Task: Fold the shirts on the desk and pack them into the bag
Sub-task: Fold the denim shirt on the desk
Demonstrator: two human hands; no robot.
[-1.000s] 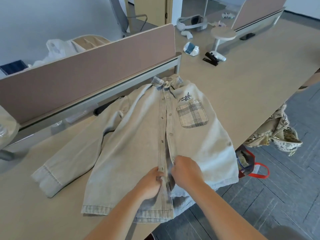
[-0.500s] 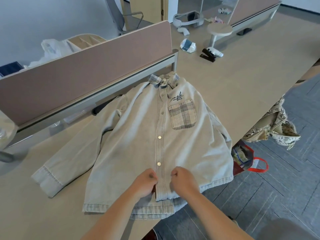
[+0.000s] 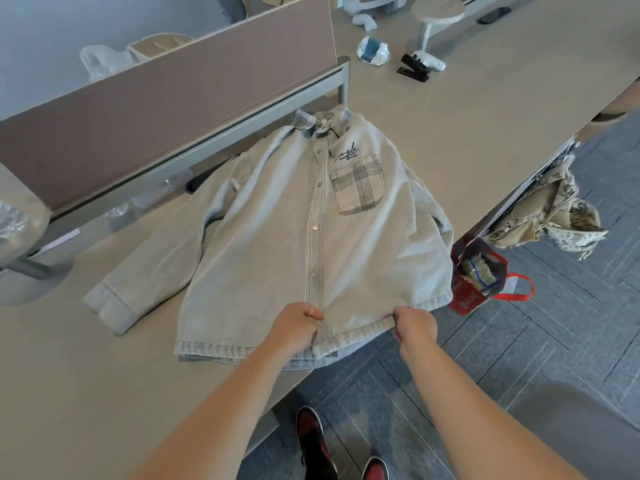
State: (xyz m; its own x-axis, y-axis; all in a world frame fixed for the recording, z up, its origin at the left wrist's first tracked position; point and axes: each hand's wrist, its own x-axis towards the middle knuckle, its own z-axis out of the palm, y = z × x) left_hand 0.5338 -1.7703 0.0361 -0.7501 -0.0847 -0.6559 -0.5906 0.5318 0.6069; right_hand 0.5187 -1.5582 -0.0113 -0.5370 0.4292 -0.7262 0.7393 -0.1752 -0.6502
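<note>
A pale grey denim shirt (image 3: 270, 244) with a plaid chest pocket lies face up and buttoned on the beige desk (image 3: 485, 109), collar away from me, one sleeve stretched to the left. My left hand (image 3: 296, 327) grips the hem at the button placket. My right hand (image 3: 414, 325) pinches the hem further right, near the desk's front edge. A red bag (image 3: 479, 277) stands on the floor to the right, under the desk edge, with something packed inside.
A brown divider panel (image 3: 166, 102) runs along the desk's far side. A patterned garment (image 3: 547, 213) hangs off the desk's right edge. A black stapler (image 3: 414, 69), a small wrapped item (image 3: 372, 51) and a round stand (image 3: 434, 15) sit at the back.
My hands slid down the placket to the hem, and the right hand moved off to the right along it. The shirt front now lies closed and flat.
</note>
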